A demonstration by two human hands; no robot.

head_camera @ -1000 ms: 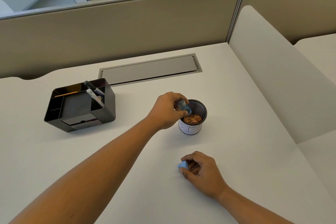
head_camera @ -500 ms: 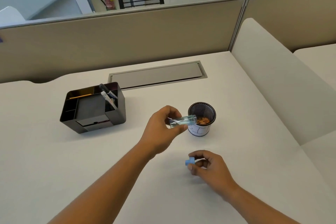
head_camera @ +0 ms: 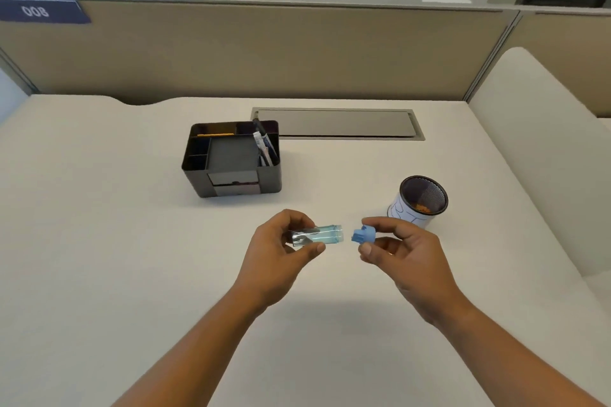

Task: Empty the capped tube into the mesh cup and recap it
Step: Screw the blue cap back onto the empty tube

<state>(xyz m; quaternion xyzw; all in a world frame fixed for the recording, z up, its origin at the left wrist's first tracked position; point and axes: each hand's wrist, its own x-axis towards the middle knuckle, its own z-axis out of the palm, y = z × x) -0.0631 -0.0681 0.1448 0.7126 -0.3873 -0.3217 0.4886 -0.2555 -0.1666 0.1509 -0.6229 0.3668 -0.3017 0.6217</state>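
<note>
My left hand (head_camera: 279, 249) grips a clear bluish tube (head_camera: 325, 235) that lies level, its open mouth pointing right; the tube looks empty. My right hand (head_camera: 401, 249) pinches the blue cap (head_camera: 362, 236) between thumb and fingers, plug side toward the tube's mouth, a small gap between them. Both are held above the white desk (head_camera: 115, 241). The black mesh cup (head_camera: 421, 200) with a white label stands upright to the right and behind my right hand, with orange-brown bits at its bottom.
A black desk organiser (head_camera: 233, 160) with pens and a pencil stands behind my left hand. A grey cable hatch (head_camera: 337, 124) lies flush in the desk further back. A beige partition (head_camera: 264, 49) closes the back, and a white divider (head_camera: 542, 155) rises along the right side.
My left hand drew the tube away from the mesh cup and turned it level. My right hand lifted the cap off the desk and brought it up to the tube's mouth.
</note>
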